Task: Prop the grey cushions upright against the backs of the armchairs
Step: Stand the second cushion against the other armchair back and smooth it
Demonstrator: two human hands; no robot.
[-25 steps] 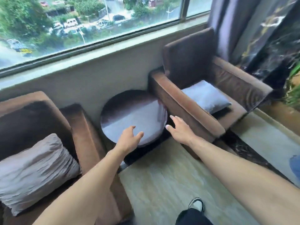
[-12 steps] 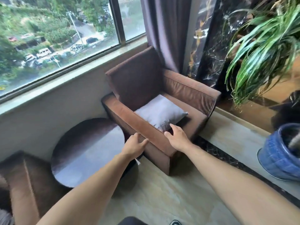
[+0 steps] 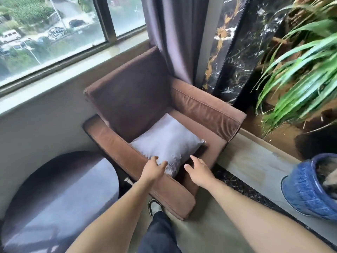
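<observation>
Left hand [image 3: 154, 169], fingers loosely spread, resting over the near corner of the flat grey square fabric cushion [image 3: 166, 144] without gripping it. Right hand [image 3: 197, 170], fingers apart and empty, poised just beside the same corner. The cushion lies flat on the seat of the brown velvet armchair [image 3: 206, 110], away from the backrest. Round dark side table [image 3: 60, 196] at left; blue ceramic planter [image 3: 308, 190] at right.

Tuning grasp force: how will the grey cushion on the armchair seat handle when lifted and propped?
The grey cushion looks soft and wrinkled, so it will probably sag when lifted by one edge. It seems plump yet light for its size. Propped on the armchair back, it may slump forward, not roll.
</observation>
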